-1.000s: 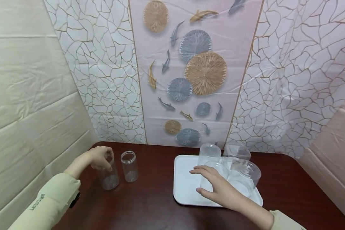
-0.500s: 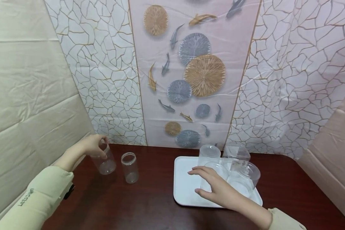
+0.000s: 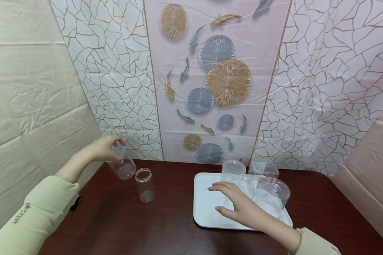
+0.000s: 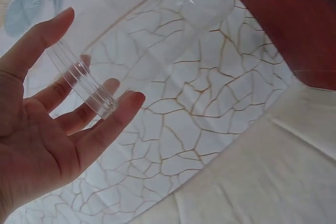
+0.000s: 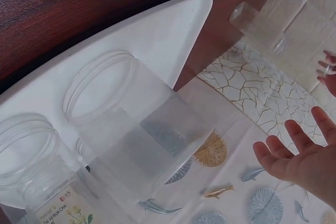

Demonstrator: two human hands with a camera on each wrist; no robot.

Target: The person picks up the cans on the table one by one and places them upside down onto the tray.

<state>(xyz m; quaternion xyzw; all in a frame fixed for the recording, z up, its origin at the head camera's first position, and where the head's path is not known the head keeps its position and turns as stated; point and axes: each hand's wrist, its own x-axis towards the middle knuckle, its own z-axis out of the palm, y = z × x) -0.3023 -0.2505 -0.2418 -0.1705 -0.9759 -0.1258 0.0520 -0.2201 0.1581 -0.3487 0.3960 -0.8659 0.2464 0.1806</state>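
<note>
My left hand (image 3: 104, 149) grips a clear plastic jar (image 3: 127, 170) by its threaded mouth. The jar is tilted and held up over the back left of the table, its base toward the right. In the left wrist view, thumb and fingers curl round the threads of this jar (image 4: 152, 40). Just to its right a second, narrower clear jar (image 3: 146, 191) stands upright, mouth up. My right hand (image 3: 240, 207) hovers with spread fingers, holding nothing, over the white tray (image 3: 203, 216). The right wrist view shows a large clear jar (image 5: 131, 124) mouth-down on that tray.
Several clear containers, among them a frosted-looking jar (image 3: 233, 170) and a wide round one (image 3: 282, 193), crowd the tray's right part. One jar bears a printed label (image 5: 68, 208). Patterned cloth (image 3: 207, 81) hangs behind the dark red table (image 3: 172, 219).
My left hand has moved the jar back, lifted it off the table and tilted it, its base now swinging rightward. The right hand has stayed nearly still over the tray.
</note>
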